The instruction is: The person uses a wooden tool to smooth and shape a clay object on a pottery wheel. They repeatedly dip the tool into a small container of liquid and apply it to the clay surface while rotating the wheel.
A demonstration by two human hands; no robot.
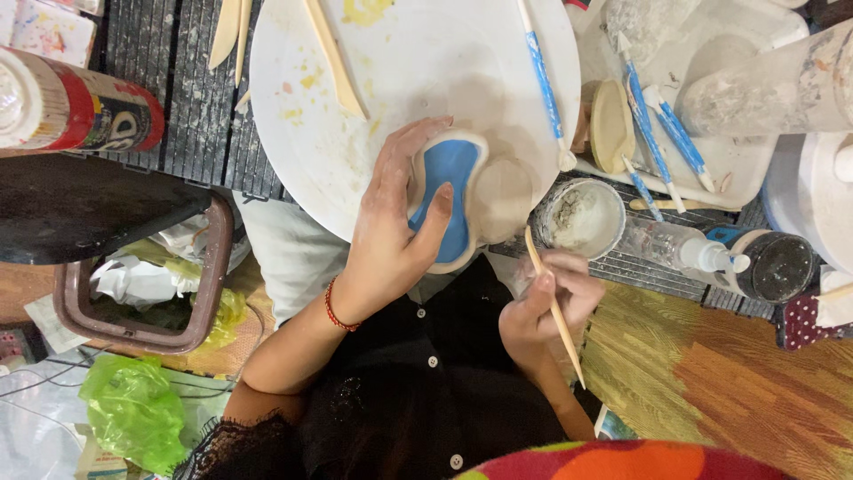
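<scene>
Gripping a blue-glazed clay piece on the round white board: left hand, fingers wrapped around it. Right hand pinches a wooden stick.

A clay dish lay on the round board, at its near edge, under the left hand. Right of the dish stood a small cup, with a squeeze bottle beyond it. The right hand held a wooden stick just before the cup. A bin sat left, below the table.
</scene>
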